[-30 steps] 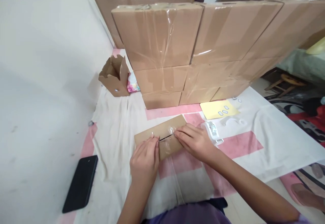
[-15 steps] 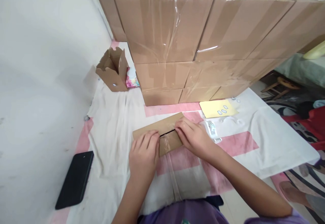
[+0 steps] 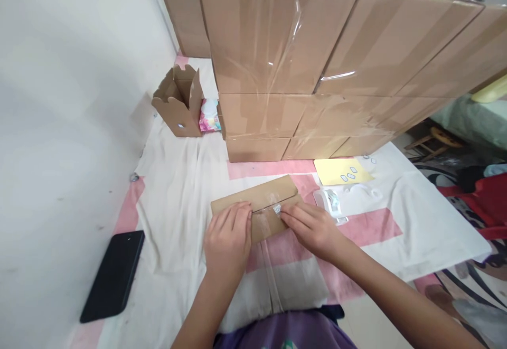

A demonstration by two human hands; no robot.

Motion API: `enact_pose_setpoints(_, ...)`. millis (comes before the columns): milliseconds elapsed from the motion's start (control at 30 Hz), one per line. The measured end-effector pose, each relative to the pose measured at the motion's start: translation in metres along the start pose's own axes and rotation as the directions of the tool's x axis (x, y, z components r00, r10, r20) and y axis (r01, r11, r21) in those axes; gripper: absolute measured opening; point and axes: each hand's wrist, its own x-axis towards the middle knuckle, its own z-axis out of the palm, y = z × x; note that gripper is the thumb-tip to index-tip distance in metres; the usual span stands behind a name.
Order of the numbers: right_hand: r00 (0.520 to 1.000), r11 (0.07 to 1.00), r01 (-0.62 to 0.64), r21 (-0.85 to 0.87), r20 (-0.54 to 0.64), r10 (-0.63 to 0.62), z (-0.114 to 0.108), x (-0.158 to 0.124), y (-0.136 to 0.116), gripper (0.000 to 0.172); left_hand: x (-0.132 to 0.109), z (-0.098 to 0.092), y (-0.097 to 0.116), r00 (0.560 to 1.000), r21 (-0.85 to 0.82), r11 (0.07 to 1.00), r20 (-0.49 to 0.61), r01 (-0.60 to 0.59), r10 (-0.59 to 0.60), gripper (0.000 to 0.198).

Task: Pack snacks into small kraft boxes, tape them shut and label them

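Note:
A flat brown cardboard mailer (image 3: pixel 257 201) lies on the pink-and-white cloth (image 3: pixel 178 196) in front of me. My left hand (image 3: pixel 227 241) rests flat on its left half, fingers together and stretched out, pressing it down. My right hand (image 3: pixel 311 227) lies on the right half, its fingertips pressed on a small clear sticker (image 3: pixel 277 209) at the flap's seam. Strips of clear tape glint on the mailer's flap.
A wall of taped cardboard boxes (image 3: pixel 317 58) stands just behind. A small open carton (image 3: pixel 180 103) sits at the left by the white wall. A black phone (image 3: pixel 113 275) lies on the floor. A yellow sticker sheet (image 3: pixel 343 171) and a white tape dispenser (image 3: pixel 330 204) lie to the right.
My right hand has slid back to the right along the seam, uncovering the small sticker. The left hand stays pressed on the mailer. The view has tilted down a little.

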Motion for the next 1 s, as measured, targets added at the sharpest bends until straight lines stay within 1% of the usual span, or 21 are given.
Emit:
enact_pose_setpoints(67,0.999,1.000,-0.015,-0.004,0.050,0.015,-0.002,-0.001,-0.004,0.021,0.001,0.000,-0.001,1.000,0.001,1.000,0.004,-0.002,0.002,0.016)
enact_pose_setpoints(133,0.996,0.999,-0.039,-0.018,0.076,0.040,-0.004,-0.002,-0.009,0.025,0.002,0.000,-0.001,1.000,0.004,1.000,0.008,-0.005,0.005,0.016)
enact_pose_setpoints(267,0.993,0.995,-0.093,-0.045,0.071,0.096,-0.007,-0.005,-0.021,0.034,0.004,0.000,-0.001,1.000,0.024,1.000,0.027,-0.004,0.004,0.014)
enact_pose_setpoints(367,0.985,0.989,-0.140,-0.043,0.100,0.144,-0.006,-0.009,-0.029,0.039,0.005,0.000,-0.001,1.000,0.029,0.999,0.027,-0.013,0.012,0.014)
enact_pose_setpoints(500,0.980,0.984,-0.179,-0.019,0.087,0.180,-0.004,-0.013,-0.033,0.042,0.004,0.001,-0.002,1.000,0.024,1.000,0.026,-0.014,0.014,0.014)
enact_pose_setpoints(600,0.974,0.978,-0.207,-0.014,0.089,0.208,-0.004,-0.010,-0.036,0.042,0.004,0.001,-0.002,0.999,0.019,1.000,0.031,-0.012,0.011,0.014)
enact_pose_setpoints(700,0.954,0.961,-0.272,-0.050,0.120,0.277,-0.005,-0.001,-0.039,0.046,0.004,0.002,-0.003,0.999,0.016,1.000,0.036,-0.015,0.014,0.014)
enact_pose_setpoints(767,0.944,0.950,-0.306,-0.056,0.113,0.311,-0.005,0.002,-0.042,0.044,0.005,0.001,-0.002,0.999,0.012,1.000,0.042,-0.013,0.012,0.014)
enact_pose_setpoints(833,0.942,0.946,-0.320,-0.044,0.088,0.323,-0.004,0.003,-0.044,0.037,0.005,0.001,-0.002,0.999,0.009,1.000,0.044,-0.007,0.006,0.014)
enact_pose_setpoints(900,0.943,0.945,-0.325,-0.040,0.065,0.327,-0.002,0.000,-0.046,0.032,0.005,0.000,-0.002,0.999,0.012,1.000,0.044,-0.002,0.001,0.013)
enact_pose_setpoints(1000,0.946,0.946,-0.317,-0.061,0.044,0.320,0.001,-0.004,-0.047,0.028,0.005,0.001,-0.002,0.999,0.017,1.000,0.036,0.002,-0.003,0.013)
